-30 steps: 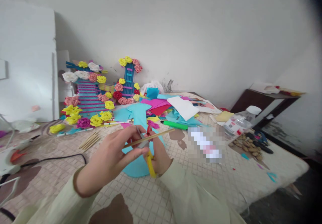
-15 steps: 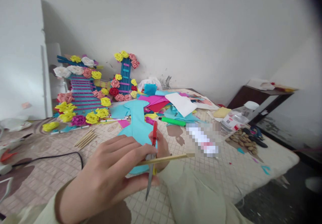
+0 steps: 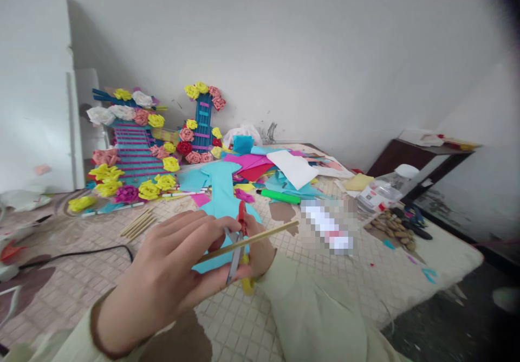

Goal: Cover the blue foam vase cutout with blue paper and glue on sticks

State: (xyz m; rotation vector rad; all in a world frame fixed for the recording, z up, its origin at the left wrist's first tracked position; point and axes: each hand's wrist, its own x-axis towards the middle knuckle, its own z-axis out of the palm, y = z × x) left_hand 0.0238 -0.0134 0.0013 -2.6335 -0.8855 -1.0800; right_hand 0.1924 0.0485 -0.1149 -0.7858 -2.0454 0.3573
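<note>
My left hand [image 3: 179,264] is closed, pinching a thin wooden stick [image 3: 260,238] that slants up to the right. My right hand [image 3: 258,248] is mostly hidden behind the left and grips scissors [image 3: 238,248] with red and yellow handles. The grey blades sit across the stick near my left fingertips. Behind both hands lies a guitar-shaped piece of cyan paper [image 3: 221,194] on the patterned bed cover.
Two blue craft frames with paper roses [image 3: 134,145] stand at the back. A pile of coloured paper [image 3: 276,169], a green marker [image 3: 280,195], loose sticks [image 3: 140,224], a black cable [image 3: 81,253] and peanuts [image 3: 392,229] lie around. A dark side table [image 3: 422,164] stands at the right.
The scissors swung from upright across the stick to a lower grip with the blades at the stick. Both hands rose slightly and the stick tilted up again.
</note>
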